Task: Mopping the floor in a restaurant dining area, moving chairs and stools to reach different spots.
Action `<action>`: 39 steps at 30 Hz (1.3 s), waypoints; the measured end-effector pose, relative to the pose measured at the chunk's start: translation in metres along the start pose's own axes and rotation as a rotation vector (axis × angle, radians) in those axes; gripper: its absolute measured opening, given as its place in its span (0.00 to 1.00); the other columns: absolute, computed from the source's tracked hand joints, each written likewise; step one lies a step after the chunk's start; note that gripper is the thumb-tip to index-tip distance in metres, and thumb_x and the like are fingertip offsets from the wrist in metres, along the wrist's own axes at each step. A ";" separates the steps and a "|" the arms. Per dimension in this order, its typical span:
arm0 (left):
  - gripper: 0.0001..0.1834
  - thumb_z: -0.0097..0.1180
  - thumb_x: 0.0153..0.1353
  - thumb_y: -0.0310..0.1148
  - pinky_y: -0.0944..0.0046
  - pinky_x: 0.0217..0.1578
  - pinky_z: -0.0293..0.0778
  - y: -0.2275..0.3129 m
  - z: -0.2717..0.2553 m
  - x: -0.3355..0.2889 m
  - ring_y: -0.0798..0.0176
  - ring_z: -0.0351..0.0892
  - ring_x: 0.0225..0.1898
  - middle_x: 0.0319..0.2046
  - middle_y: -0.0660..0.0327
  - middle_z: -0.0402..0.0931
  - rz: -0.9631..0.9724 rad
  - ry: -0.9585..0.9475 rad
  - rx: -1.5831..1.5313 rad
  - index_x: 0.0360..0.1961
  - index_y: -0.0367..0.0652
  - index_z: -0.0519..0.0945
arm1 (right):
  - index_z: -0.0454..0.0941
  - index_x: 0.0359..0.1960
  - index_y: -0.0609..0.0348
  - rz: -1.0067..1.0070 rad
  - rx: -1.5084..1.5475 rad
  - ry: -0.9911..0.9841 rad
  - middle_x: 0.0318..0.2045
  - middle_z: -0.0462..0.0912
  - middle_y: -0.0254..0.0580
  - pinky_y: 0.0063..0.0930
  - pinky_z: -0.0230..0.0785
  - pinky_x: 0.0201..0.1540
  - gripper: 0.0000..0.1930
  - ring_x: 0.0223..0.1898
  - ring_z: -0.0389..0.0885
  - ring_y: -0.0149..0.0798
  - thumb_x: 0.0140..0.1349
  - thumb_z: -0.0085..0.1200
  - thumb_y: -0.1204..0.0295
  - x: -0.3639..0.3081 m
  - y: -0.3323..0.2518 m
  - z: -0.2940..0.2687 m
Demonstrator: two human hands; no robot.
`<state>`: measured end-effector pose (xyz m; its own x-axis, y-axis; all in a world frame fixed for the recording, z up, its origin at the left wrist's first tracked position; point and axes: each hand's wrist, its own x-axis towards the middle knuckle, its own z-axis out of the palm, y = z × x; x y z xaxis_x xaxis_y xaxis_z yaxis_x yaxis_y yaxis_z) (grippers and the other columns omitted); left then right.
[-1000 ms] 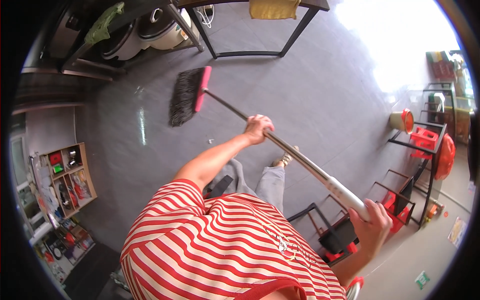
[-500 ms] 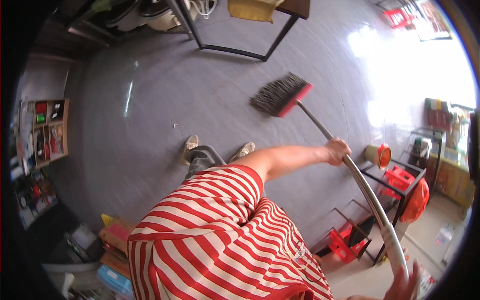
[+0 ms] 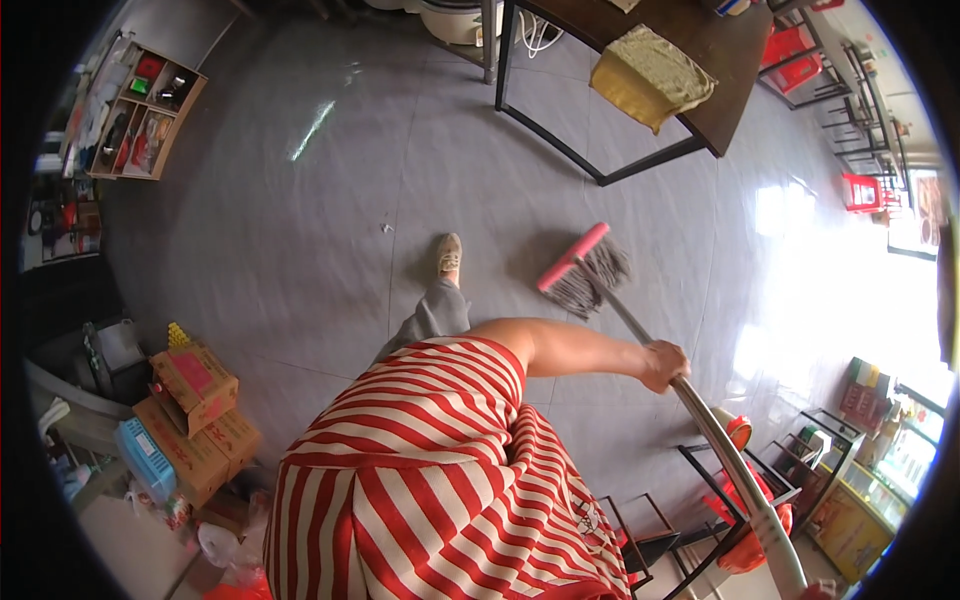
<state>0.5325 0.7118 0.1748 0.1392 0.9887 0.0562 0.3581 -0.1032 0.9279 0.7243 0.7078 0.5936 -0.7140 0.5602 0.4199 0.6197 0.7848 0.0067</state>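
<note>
A mop with a pink-red bar and grey strands (image 3: 598,280) lies with its head on the grey tiled floor, ahead and a little to the right of me. Its long metal handle (image 3: 722,442) slants down to the lower right. Across my body reaches my left hand (image 3: 664,366), its fingers wrapped round the middle of the handle. At the picture's lower right rim, a small part of my right hand (image 3: 820,591) shows at the handle's upper end, closed on it; most of that hand is cut off.
A dark table (image 3: 690,60) with a yellowish cloth (image 3: 650,78) stands beyond the mop. Cardboard boxes (image 3: 205,440) and a blue basket (image 3: 146,458) are at the lower left. Black-framed stools and red items (image 3: 740,495) stand at right. A small scrap (image 3: 386,228) lies on the floor.
The mop head has swung nearer to me and turned, so its strands now point to the right. My left hand has come lower in view; my right hand has almost left it.
</note>
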 end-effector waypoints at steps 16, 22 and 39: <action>0.06 0.54 0.39 0.27 0.57 0.34 0.71 -0.206 -0.290 -0.198 0.53 0.77 0.34 0.26 0.57 0.77 -0.508 0.494 0.170 0.23 0.44 0.78 | 0.68 0.20 0.67 -0.116 0.428 0.032 0.16 0.65 0.36 0.28 0.59 0.25 0.09 0.21 0.64 0.31 0.56 0.51 0.76 0.183 -0.171 0.266; 0.06 0.55 0.44 0.30 0.55 0.37 0.70 -0.226 -0.374 -0.254 0.52 0.77 0.35 0.26 0.55 0.78 -0.755 0.869 0.135 0.26 0.45 0.79 | 0.69 0.20 0.66 -0.523 0.491 0.062 0.18 0.67 0.33 0.22 0.63 0.30 0.09 0.23 0.61 0.27 0.58 0.49 0.78 0.319 -0.253 0.337; 0.07 0.56 0.39 0.31 0.57 0.40 0.65 -0.156 -0.283 -0.306 0.55 0.75 0.33 0.25 0.58 0.76 -1.089 2.274 -0.151 0.24 0.48 0.76 | 0.71 0.27 0.73 -1.833 1.036 -0.319 0.26 0.72 0.43 0.27 0.61 0.35 0.13 0.29 0.69 0.36 0.57 0.42 0.70 0.469 -0.586 0.293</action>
<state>0.1729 0.4565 0.1172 -0.6738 -0.7132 -0.1932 -0.4271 0.1625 0.8895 -0.0689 0.5887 0.5210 -0.2338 -0.8908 0.3896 -0.9474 0.1187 -0.2972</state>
